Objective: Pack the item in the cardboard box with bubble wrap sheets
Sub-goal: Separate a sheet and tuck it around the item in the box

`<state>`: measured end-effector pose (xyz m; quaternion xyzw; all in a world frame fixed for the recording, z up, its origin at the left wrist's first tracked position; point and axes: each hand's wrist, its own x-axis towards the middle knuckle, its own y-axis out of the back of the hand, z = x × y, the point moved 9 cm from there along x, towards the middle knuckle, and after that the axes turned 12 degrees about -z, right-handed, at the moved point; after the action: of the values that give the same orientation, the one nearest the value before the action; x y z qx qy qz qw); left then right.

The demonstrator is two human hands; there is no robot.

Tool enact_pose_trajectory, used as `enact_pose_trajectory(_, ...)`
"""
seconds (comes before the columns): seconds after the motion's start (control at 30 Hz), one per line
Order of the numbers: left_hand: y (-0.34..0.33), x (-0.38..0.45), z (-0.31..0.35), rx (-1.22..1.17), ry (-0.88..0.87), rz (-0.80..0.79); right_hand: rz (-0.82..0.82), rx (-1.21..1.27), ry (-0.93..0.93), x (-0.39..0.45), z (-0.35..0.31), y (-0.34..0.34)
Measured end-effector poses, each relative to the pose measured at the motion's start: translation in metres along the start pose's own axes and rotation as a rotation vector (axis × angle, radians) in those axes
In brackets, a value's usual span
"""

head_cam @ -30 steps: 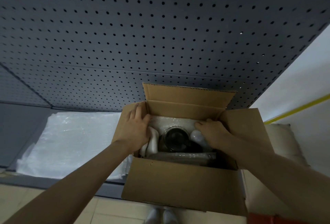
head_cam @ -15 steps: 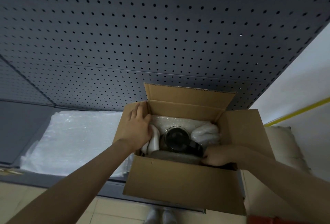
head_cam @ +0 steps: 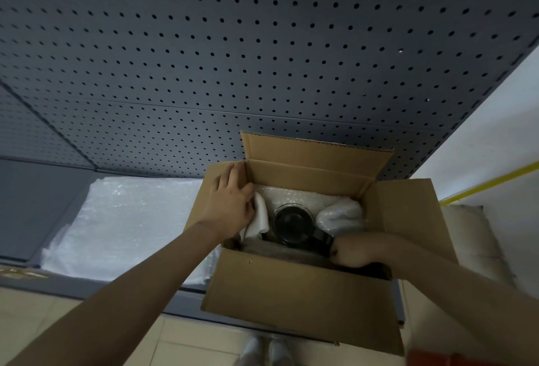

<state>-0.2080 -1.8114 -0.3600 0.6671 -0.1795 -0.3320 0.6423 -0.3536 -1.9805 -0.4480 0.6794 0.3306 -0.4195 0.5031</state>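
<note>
From my remote station I see the cardboard box open on the edge of a grey shelf, all four flaps up, in front of a perforated grey back panel. The item, a dark glass pot with a black handle, sits inside the box near its middle, mouth upward. Bubble wrap padding is bunched between the item and the right wall of the box, and more lines the far wall. The left hand lies over the box's left rim, fingers together and pressed down on a white wad of wrap just beside the item; I cannot tell whether it grips the wad or only presses it. The right hand is reached into the near right corner, next to the handle; its fingers are curled downward out of sight, so I cannot tell what they hold. A stack of bubble wrap sheets lies flat on the shelf just left of the box. Pale floor tiles show below.
</note>
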Motion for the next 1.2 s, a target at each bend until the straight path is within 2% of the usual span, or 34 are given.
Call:
enact_pose_trajectory(0.13,-0.007,0.006,0.0,-0.039,-0.004,-0.019,0.334,-0.013,-0.098,-0.023,0.012,0.049)
enact_pose_trajectory(0.2,-0.015,0.01,-0.001,-0.016,0.001,-0.063,0.405,-0.029,-0.105,-0.02,0.015,0.059)
enact_pose_trajectory(0.27,-0.021,0.013,0.0,0.014,0.002,-0.096,0.394,-0.027,-0.111,-0.013,0.015,0.06)
enact_pose_trajectory(0.37,-0.025,0.014,0.0,0.044,0.012,-0.123,0.466,0.044,-0.09,-0.004,0.015,0.071)
enact_pose_trajectory(0.57,-0.025,0.013,0.0,0.058,0.018,-0.119,0.436,-0.186,-0.101,0.014,0.007,0.071)
enact_pose_trajectory(0.73,-0.024,0.012,0.0,0.051,0.024,-0.108,0.631,-0.397,-0.002,-0.009,0.004,0.079)
enact_pose_trajectory(0.87,-0.023,0.012,0.0,0.04,0.028,-0.096,0.551,-0.364,0.078,-0.002,0.004,0.064)
enact_pose_trajectory(1.0,-0.023,0.011,-0.001,0.034,0.027,-0.089,0.46,-0.367,0.068,0.001,0.005,0.059)
enact_pose_trajectory(1.13,-0.025,0.012,0.0,0.026,0.016,-0.098,0.558,-0.52,-0.027,0.0,-0.003,0.058)
enact_pose_trajectory(1.2,-0.027,0.013,0.0,0.031,0.012,-0.113,0.544,-0.536,-0.076,0.009,-0.009,0.061)
